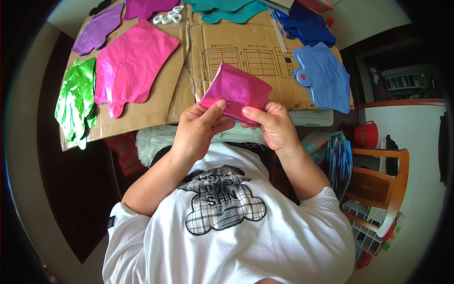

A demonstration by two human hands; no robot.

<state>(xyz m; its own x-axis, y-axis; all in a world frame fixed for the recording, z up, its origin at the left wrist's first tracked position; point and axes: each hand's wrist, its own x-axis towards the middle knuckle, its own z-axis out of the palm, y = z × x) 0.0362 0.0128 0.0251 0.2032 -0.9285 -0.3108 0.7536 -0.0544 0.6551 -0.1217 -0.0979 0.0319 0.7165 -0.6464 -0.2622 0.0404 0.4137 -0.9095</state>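
Note:
Between my two hands, a folded magenta foil balloon is held up just over the near edge of the cardboard. My left hand pinches its lower left corner, thumb on top. At the lower right side, my right hand grips it with the thumb on top and the fingers beneath. A flat pink foil balloon lies left of my hands, its neck toward me. Beside that one is a shiny green foil balloon. To the right rests a stack of light blue foil balloons with a small red and white disc.
Flattened cardboard covers the table. Along its far side lie purple balloons, teal balloons, dark blue balloons and several white ribbon rolls. A wooden chair and red bucket stand at my right.

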